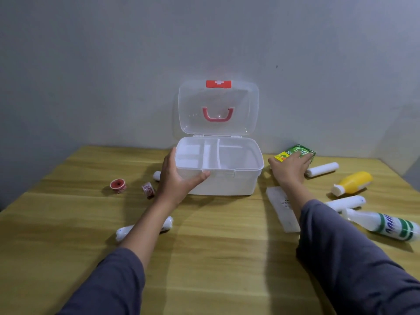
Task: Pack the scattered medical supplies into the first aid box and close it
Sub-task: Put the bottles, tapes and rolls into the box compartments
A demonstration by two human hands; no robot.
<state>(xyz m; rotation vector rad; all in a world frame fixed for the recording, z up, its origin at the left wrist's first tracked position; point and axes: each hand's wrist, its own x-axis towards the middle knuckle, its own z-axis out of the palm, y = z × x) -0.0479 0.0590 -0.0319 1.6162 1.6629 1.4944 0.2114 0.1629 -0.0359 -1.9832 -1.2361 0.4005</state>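
The white first aid box (229, 183) stands at the back of the table, its clear lid (218, 108) upright against the wall and a divided tray on top inside. My left hand (176, 178) grips the box's front left corner, thumb on the rim. My right hand (289, 169) lies over a green and yellow carton (300, 151) to the right of the box, fingers closing on it. Scattered supplies: white rolls (322, 169) (347, 202) (127, 231) (156, 175), a yellow bottle (352, 181), a green-striped bottle (391, 226), a flat white pack (279, 205), tape rolls (118, 185) (148, 189).
The wooden table (216, 258) ends at a grey wall just behind the box. The table's right edge runs past the bottles; its left edge falls off at the far left. My sleeves cross the near half.
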